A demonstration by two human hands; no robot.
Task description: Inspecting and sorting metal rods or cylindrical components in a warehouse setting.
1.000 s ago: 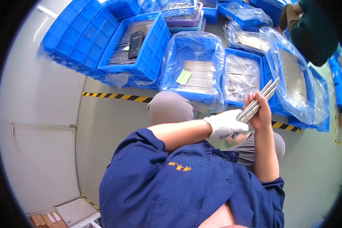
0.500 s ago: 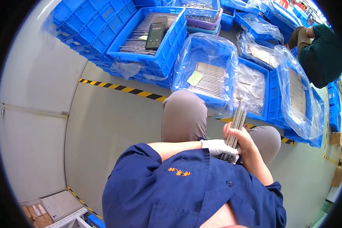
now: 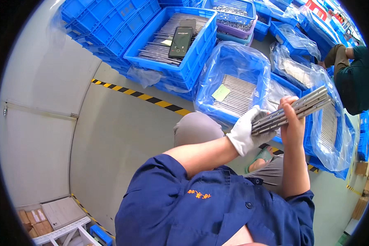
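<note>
A bundle of metal rods [image 3: 295, 110] with small holes along them slants up to the right in front of my chest, held by both hands. My left hand [image 3: 246, 130], in a white glove, is closed round the bundle's lower left end. Bare, my right hand [image 3: 292, 123] wraps round its middle from the right side. Just beyond my left hand stands a plastic-lined blue crate [image 3: 204, 92] with rods laid side by side and a green paper note [image 3: 221, 93] on them. A second lined crate [image 3: 293, 87] is partly hidden behind the bundle.
At the far left, stacked blue crates [image 3: 129, 55] hold more rods with a phone [image 3: 180, 43] on top. Baskets of small parts [image 3: 233, 25] stand behind. Another lined crate [image 3: 328, 127] is at right; a person [image 3: 356, 82] sits beyond. Striped tape [image 3: 141, 96] crosses the floor.
Both hands have lifted the rod bundle away from my lap, up and to the right. The bundle has tipped from nearly upright in the picture to a slant. My view has shifted slightly.
</note>
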